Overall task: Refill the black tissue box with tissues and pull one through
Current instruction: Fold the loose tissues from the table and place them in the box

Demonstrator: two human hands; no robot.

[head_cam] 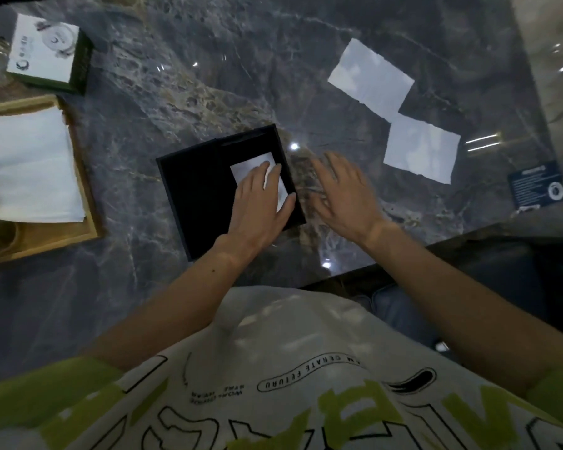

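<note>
On the worktop (208, 92), far left: a wooden tray (88, 196) carrying a stack of white tissues (33, 164); behind it a small green-sided carton (48, 51) with a white printed top.

Centre: black tissue box (195, 190), open side up, lying flat and skewed to the worktop edge. One folded tissue (251, 167) sits inside its right half; the left half shows only dark interior.

Left hand (260, 206): palm down inside the box, fingers spread flat over the tissue, pressing it rather than pinching. Grip: open, nothing held.

Right hand (345, 193): blurred, palm down just beside the box's right wall, above the worktop. Grip: fingers loosely spread, empty as far as the blur allows.

Right of centre: two loose tissues (371, 74) (421, 147) lying flat, corners nearly meeting, well apart from the box.

Far right: a dark blue printed card (536, 185) near the worktop edge.

Step in hand (judged): loading stage, seating the first tissue in the box; far from done, nothing pulled through yet.

Next move calls for: right hand to fetch one of the loose tissues and lay it squarely on the one inside, left hand steadying the box. No lid or slot panel is identifiable, so how closing and pull-through go I cannot tell.
</note>
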